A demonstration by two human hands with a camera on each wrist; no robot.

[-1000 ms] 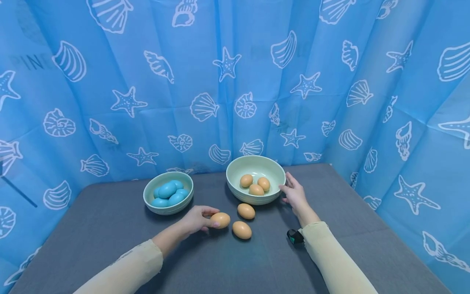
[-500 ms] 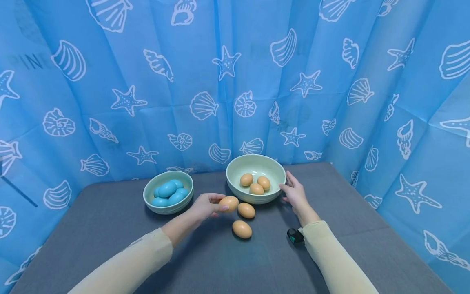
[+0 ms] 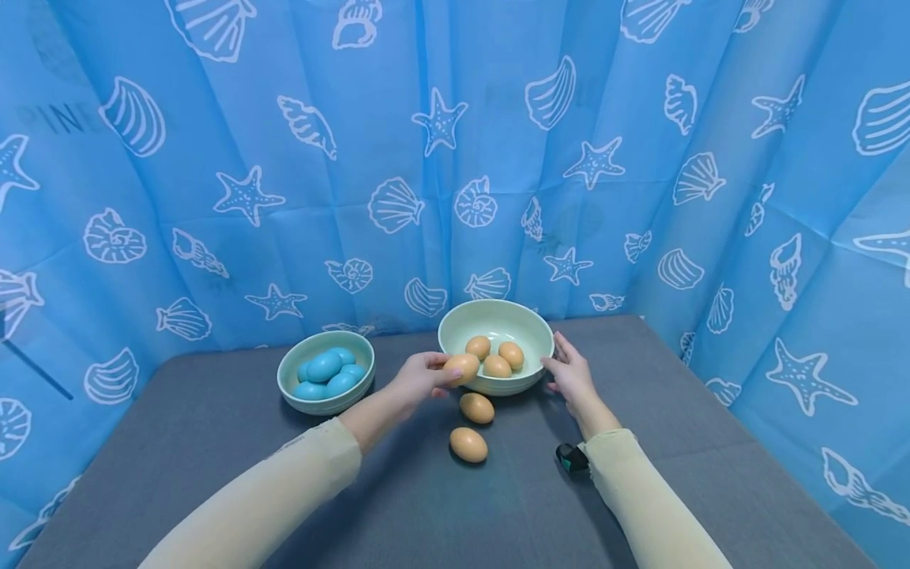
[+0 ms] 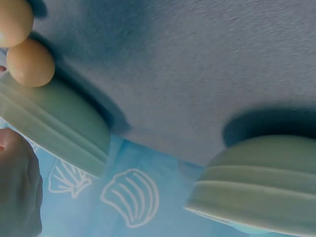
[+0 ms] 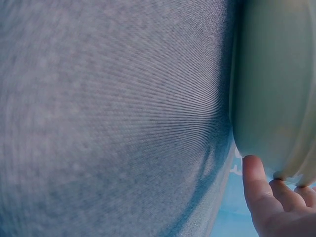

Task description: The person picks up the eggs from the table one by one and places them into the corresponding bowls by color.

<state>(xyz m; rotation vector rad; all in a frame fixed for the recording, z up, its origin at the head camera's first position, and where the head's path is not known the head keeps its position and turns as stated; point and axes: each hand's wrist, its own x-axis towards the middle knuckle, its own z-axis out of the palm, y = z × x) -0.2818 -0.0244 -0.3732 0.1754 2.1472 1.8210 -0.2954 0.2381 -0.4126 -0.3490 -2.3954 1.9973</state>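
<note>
My left hand (image 3: 419,379) pinches a brown egg (image 3: 462,368) between thumb and fingers, at the front left rim of the large pale green bowl (image 3: 455,320). Inside that bowl lie three brown eggs (image 3: 497,365). My right hand (image 3: 572,381) touches the bowl's right side. In the right wrist view its extended fingers (image 5: 254,175) meet the bowl's outer wall. Two more brown eggs, a nearer one (image 3: 468,445) and a farther one (image 3: 477,408), lie on the table in front of the bowl. The held egg cannot be made out in the left wrist view.
A smaller green bowl (image 3: 287,395) with several blue eggs (image 3: 324,367) stands to the left. Grey cloth covers the table (image 3: 213,442). A blue shell-print curtain (image 3: 320,197) hangs behind and at the right. A black device (image 3: 571,456) sits at my right wrist.
My left hand has lifted the brown egg off the table and carried it right and away from me, up to the large bowl's rim. My right hand has stayed at the bowl.
</note>
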